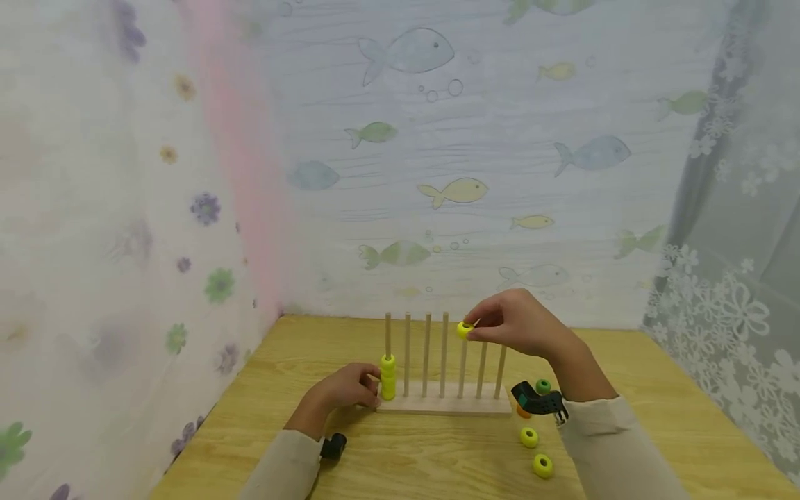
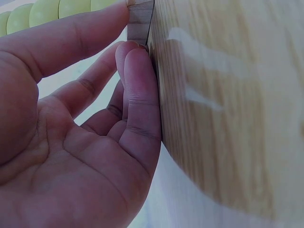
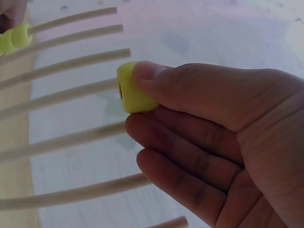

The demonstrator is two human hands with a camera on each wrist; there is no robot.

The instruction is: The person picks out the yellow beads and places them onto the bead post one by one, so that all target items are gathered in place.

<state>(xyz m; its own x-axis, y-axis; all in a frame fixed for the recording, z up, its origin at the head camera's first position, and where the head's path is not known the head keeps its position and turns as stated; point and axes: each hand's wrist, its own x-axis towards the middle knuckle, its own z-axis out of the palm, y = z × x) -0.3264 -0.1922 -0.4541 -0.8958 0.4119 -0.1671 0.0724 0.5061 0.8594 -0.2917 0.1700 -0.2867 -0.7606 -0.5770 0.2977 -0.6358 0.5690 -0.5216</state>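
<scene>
A pale wooden base with a row of upright pegs stands on the table. On its leftmost peg is a stack of yellow beads. My left hand holds the left end of the base, thumb on top and fingertips low against the end in the left wrist view. Between thumb and fingers, my right hand pinches a yellow bead. In the head view this bead overlaps the top of a peg right of the middle, its hole partly visible.
Right of the base, two loose yellow beads lie on the wood-grain table. A green bead and a partly hidden orange bead lie beside the right wrist camera. A fish-patterned curtain hangs behind the table.
</scene>
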